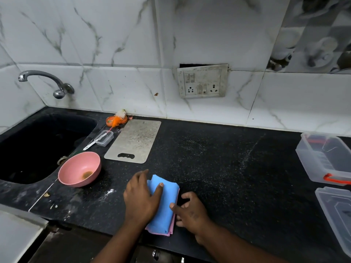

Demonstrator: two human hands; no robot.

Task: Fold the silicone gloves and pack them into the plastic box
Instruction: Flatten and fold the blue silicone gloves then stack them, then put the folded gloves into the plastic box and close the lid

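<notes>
Folded blue silicone gloves (165, 205) lie on a pink one (171, 227) near the front edge of the black counter (218, 168). My left hand (141, 198) lies flat on the stack's left side, thumb pressing on the blue top. My right hand (190, 211) rests at the stack's right edge, thumb on the blue layer, fingers spread on the counter. The clear plastic box (322, 158) with an orange latch stands open at the far right. Its clear lid (336, 211) lies just in front of it.
A pink bowl (79, 168) sits left of my hands beside the black sink (38, 145). A grey cutting board (133, 141), a small clear container (104, 138) and an orange scrubber (115, 120) lie behind. A tap (47, 80) and a wall socket (202, 81) are on the tiled wall.
</notes>
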